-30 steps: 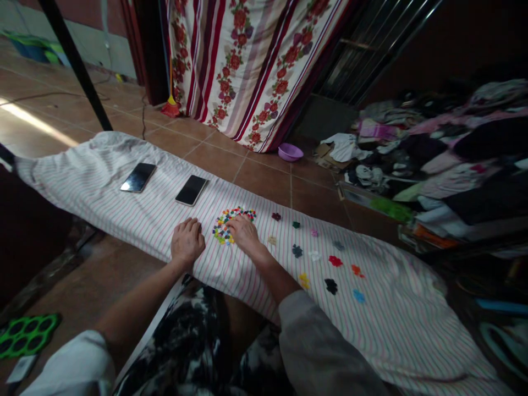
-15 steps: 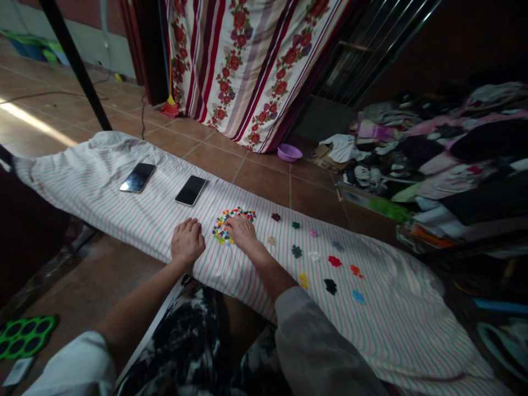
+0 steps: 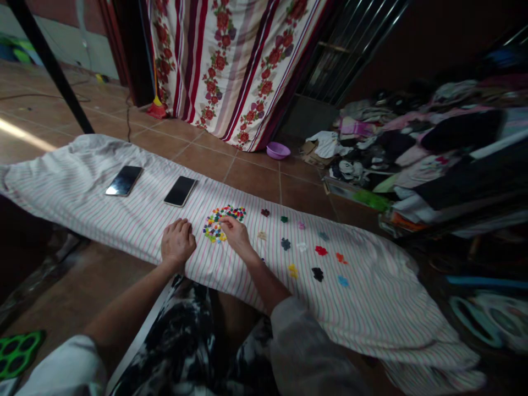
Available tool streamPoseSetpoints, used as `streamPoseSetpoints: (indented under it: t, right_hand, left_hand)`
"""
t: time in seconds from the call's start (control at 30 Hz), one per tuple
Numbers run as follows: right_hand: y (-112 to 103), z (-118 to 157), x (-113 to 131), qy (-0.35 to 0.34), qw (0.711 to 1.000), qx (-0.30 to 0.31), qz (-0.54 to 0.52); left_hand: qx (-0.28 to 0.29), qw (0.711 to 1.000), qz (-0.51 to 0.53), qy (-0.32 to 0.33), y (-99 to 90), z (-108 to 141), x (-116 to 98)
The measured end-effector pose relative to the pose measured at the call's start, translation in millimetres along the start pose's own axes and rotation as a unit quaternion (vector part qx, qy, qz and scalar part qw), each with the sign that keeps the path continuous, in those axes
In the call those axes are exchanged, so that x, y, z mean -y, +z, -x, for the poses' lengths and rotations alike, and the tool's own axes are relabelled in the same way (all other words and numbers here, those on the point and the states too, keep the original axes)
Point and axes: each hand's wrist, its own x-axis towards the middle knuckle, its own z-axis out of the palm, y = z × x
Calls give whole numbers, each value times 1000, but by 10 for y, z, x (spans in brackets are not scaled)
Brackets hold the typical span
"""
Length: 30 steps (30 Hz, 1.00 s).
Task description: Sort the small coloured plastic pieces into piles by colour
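Note:
On the striped cloth lies a loose mixed pile of tiny coloured pieces, too small to name by kind. My right hand is over the pile's right side, thumb and forefinger pinched together; whatever is between the fingertips is too small to make out. Left of the pile, my left hand rests on the cloth with its fingers curled in. To the right lie several small single-colour heaps, among them red pieces, black pieces, yellow pieces and blue pieces.
Two phones, one phone and another phone, lie on the striped cloth to the left. Beyond its far edge, a purple basin stands on the tiled floor by a floral curtain. Clothes are piled at right.
The whole view has shifted, so things sit further left in it. My right hand stays at the pile, its fingertips still pinched. My left hand rests as before.

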Motion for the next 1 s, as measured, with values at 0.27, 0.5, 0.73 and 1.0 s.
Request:
streamPoseSetpoints:
  t: [0.27, 0.5, 0.73, 1.0]
  right_hand:
    - [-83, 336, -72, 52, 984, -100, -140]
    - [-269, 822, -217, 91, 982, -143, -83]
    - [-630, 1059, -314, 126, 981, -146, 3]
    - [-1094, 1083, -710, 125, 964, -235, -23]
  left_hand:
    - [16, 1000, 0, 0, -78, 4, -34]
    - [27, 1000, -11, -4, -155, 2, -84]
    - [39, 999, -10, -2, -211, 17, -122]
    - [70, 998, -1, 6, -281, 5, -159]
